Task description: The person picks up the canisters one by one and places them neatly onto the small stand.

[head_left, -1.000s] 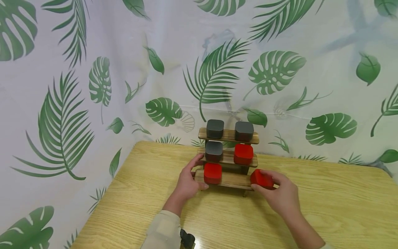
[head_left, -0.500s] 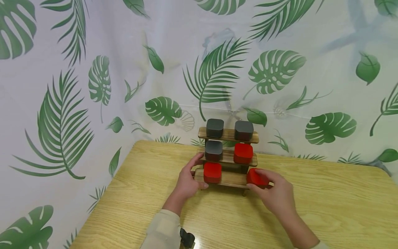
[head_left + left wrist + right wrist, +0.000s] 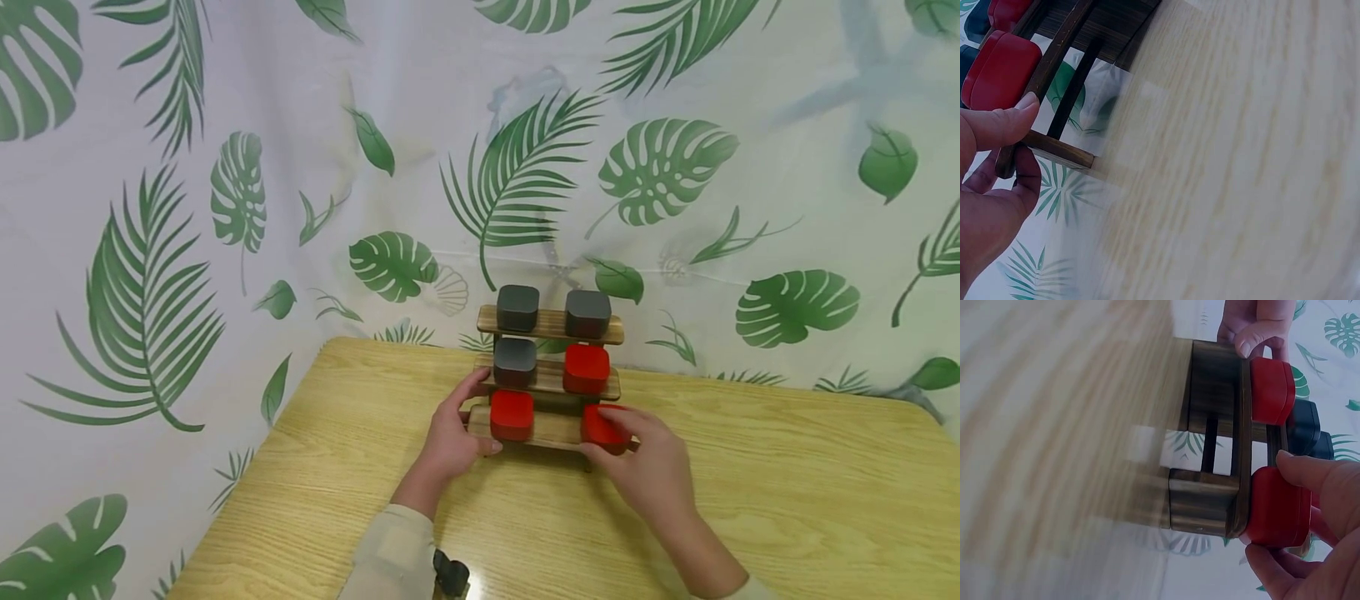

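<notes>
A three-tier wooden stand (image 3: pixel 557 427) stands on the table near the back wall. My left hand (image 3: pixel 448 442) grips the left end of its lowest shelf, thumb on top and fingers curled beneath, as the left wrist view shows. My right hand (image 3: pixel 651 467) pinches a red rounded box (image 3: pixel 1275 509) between thumb and fingers. That box sits at the right end of the lowest shelf, its base at or on the wood. Another red box (image 3: pixel 512 415) rests at the left of the same shelf.
The middle shelf bears a dark grey box (image 3: pixel 515 361) and a red box (image 3: pixel 587 368). Two dark grey boxes (image 3: pixel 517 307) stand on the top shelf. Leaf-print cloth (image 3: pixel 405 167) hangs behind the wooden table (image 3: pixel 810 483). A small black object (image 3: pixel 452 573) shows beside the left sleeve.
My right hand has moved left with the red box, bringing it from past the shelf's right end to over the shelf. The left hand has kept its place on the stand.
</notes>
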Demonstrator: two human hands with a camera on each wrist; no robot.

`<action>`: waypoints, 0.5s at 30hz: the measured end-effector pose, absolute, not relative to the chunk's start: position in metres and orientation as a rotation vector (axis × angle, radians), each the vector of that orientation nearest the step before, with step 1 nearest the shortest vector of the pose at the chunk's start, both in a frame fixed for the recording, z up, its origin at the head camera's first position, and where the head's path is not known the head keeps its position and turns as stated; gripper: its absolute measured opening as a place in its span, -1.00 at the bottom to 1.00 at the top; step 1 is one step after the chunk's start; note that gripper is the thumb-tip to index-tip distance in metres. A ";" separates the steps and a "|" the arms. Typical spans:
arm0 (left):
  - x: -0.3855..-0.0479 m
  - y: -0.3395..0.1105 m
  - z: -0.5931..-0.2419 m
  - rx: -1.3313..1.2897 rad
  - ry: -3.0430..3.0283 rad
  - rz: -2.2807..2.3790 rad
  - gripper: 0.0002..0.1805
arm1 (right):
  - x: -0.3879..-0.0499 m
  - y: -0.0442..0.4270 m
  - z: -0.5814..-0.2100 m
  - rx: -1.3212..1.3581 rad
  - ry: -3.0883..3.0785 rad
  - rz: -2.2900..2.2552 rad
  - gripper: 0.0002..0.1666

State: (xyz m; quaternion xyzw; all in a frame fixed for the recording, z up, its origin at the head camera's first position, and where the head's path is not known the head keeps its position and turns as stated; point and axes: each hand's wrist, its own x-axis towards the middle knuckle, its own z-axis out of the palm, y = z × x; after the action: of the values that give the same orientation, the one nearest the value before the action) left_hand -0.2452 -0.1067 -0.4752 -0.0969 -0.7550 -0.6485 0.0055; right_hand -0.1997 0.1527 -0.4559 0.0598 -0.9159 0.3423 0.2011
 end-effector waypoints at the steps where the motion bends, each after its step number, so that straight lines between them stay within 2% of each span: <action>1: -0.245 -0.107 -0.475 -0.302 -2.364 -2.031 0.19 | -0.200 0.151 -0.456 0.173 -2.555 0.944 -0.40; 15: -0.251 -0.107 -0.484 -0.281 -2.364 -2.045 0.19 | -0.203 0.137 -0.459 0.163 -2.539 0.886 -0.38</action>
State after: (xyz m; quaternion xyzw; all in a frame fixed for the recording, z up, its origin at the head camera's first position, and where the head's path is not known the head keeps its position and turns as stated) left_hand -0.2513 -0.1068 -0.4835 -0.0896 -0.7533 -0.6515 0.0014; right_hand -0.2027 0.1372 -0.4585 0.0590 -0.9189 0.3207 0.2221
